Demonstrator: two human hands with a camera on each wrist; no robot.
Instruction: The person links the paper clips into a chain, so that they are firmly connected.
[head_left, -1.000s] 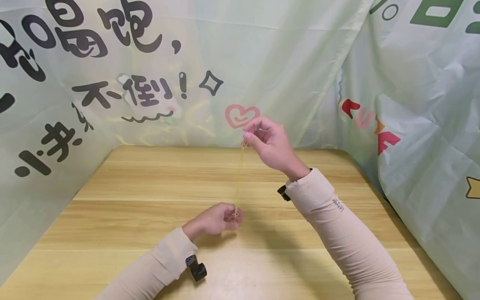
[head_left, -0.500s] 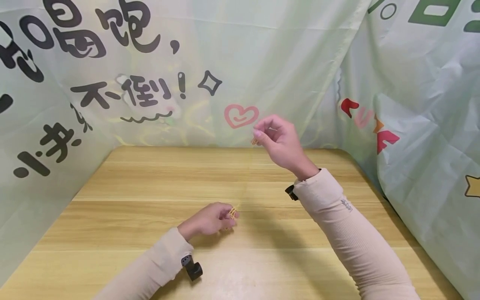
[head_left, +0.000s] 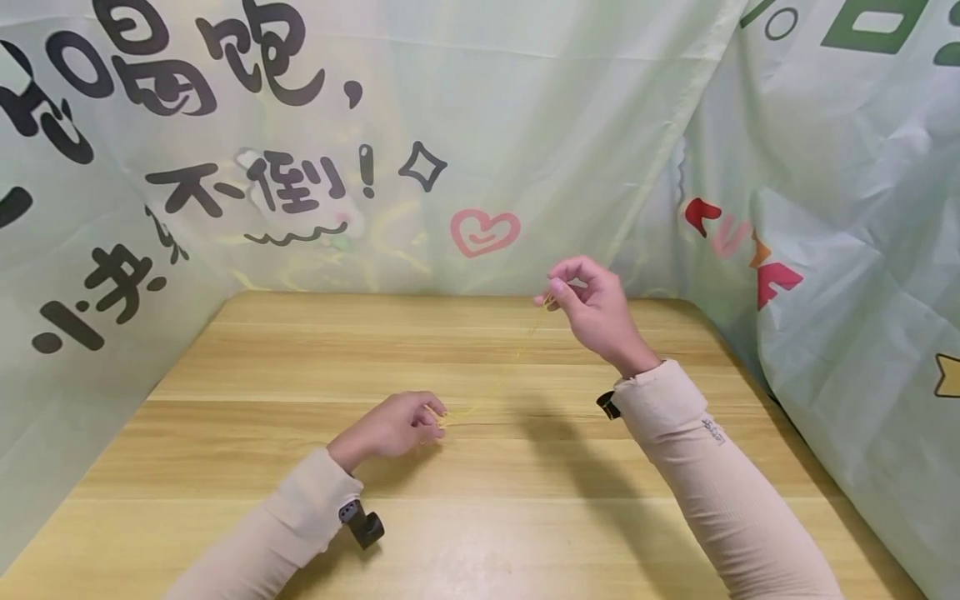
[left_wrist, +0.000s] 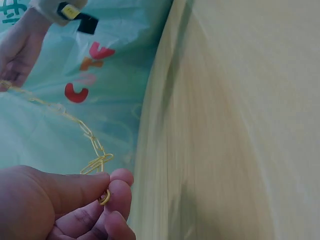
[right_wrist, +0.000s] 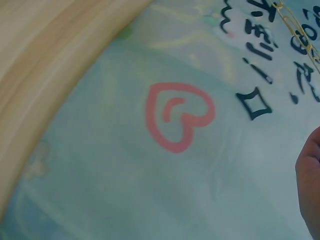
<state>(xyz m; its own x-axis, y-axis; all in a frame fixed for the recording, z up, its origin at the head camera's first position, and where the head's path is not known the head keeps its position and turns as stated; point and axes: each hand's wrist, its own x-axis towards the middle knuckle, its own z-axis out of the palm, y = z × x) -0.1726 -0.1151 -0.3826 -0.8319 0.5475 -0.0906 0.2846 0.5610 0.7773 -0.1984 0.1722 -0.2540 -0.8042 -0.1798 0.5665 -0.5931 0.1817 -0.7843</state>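
A thin chain of linked yellow paper clips (left_wrist: 89,131) stretches in the air between my two hands. My left hand (head_left: 393,425) pinches one end between thumb and fingers, low over the table. In the left wrist view, one clip lies crosswise just above the thumb tip, and a rounded clip end pokes out below. My right hand (head_left: 596,312) is raised higher, to the right and farther back, pinching the other end. Only part of that hand (right_wrist: 309,185) shows in the right wrist view, with a few links at the top right corner.
Under both hands lies a light wooden table (head_left: 300,350). Pale green printed cloth (head_left: 390,75) hangs behind it and along both sides, with black characters and a pink heart. Black cameras are strapped at both wrists.
My right hand has moved right and lately lower. My left hand has shifted left and slightly away from me. The chain, near vertical before, now runs slanted between the hands.
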